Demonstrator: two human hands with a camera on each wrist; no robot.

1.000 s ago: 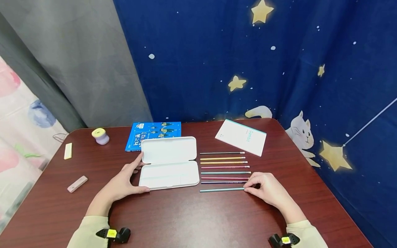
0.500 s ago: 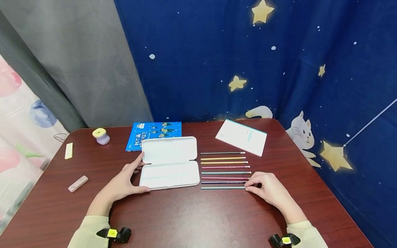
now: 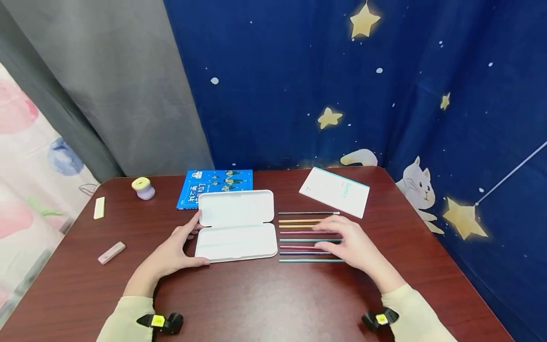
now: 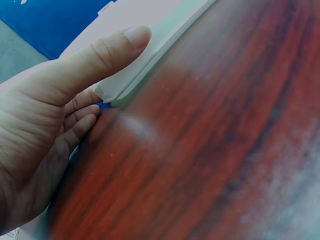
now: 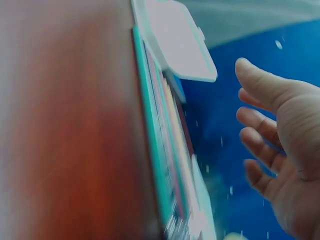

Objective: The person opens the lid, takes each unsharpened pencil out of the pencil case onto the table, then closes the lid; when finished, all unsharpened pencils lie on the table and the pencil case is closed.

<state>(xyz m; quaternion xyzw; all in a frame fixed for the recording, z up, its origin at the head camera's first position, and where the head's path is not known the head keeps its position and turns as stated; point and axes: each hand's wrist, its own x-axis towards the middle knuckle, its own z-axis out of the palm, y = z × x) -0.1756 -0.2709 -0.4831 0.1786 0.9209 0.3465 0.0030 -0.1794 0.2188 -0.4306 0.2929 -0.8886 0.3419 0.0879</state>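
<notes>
A white pencil case (image 3: 236,243) lies with its lid raised back on the table. At its left end is my left hand (image 3: 173,249), thumb on the front corner and index finger by the lid. Its fingers (image 4: 82,120) show beside the case's corner in the left wrist view. To the right, several pencils (image 3: 299,261) in green, purple, red and yellow lie in parallel rows. My right hand (image 3: 348,237) hovers over their right ends, thumb and fingers apart with nothing between them. It hides most of the eraser ends. The right wrist view is blurred, its thumb (image 5: 262,82) apart from the pencils.
A blue book (image 3: 183,198) lies partly behind the case lid, and a white notebook (image 3: 335,191) at the back right. On the left are a yellow-lidded lilac container (image 3: 143,188), a pale yellow bar (image 3: 99,208) and a pinkish bar (image 3: 112,252). Curtains stand behind the table.
The nearest green pencil was pinched by my right hand and moved back close to the row. The right hand has let it go and shifted up and left over the pencils. Left hand unmoved.
</notes>
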